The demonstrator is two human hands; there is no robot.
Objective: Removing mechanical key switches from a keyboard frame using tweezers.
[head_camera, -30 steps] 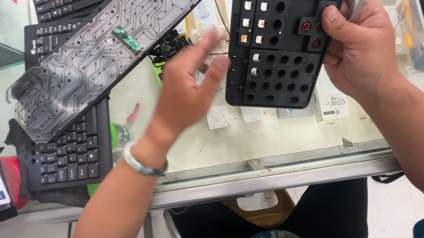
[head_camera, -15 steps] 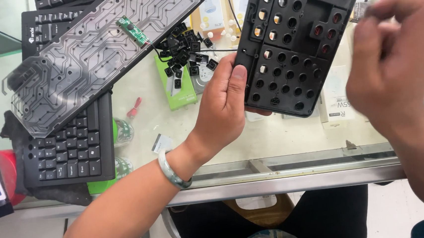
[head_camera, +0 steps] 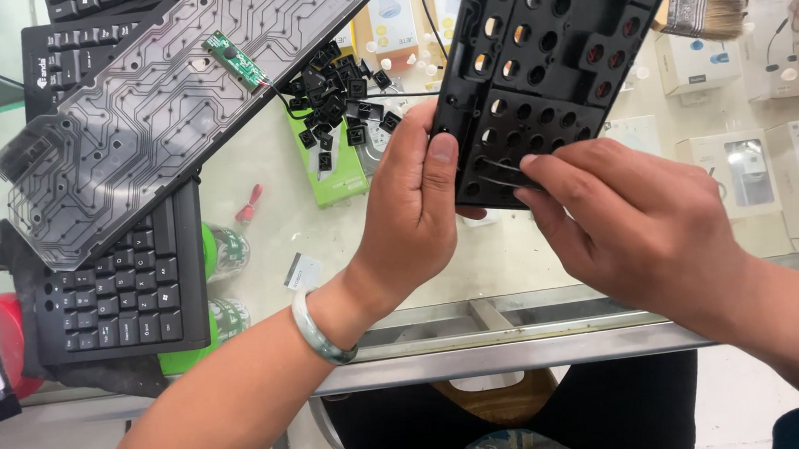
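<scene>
Since half a second ago my right hand [head_camera: 648, 221] has come down from the upper right to the black keyboard frame [head_camera: 548, 64], its fingers [head_camera: 546, 172] now pressed on the lower edge. My left hand [head_camera: 417, 204] grips the frame's lower-left corner, thumb on top, holding it tilted above the desk [head_camera: 278, 224]. Behind it lie loose black keycaps [head_camera: 334, 98], a green box [head_camera: 339, 168] and a brush [head_camera: 699, 16]; the clear circuit membrane [head_camera: 147, 101] overlaps a black keyboard [head_camera: 123, 291] at left.
</scene>
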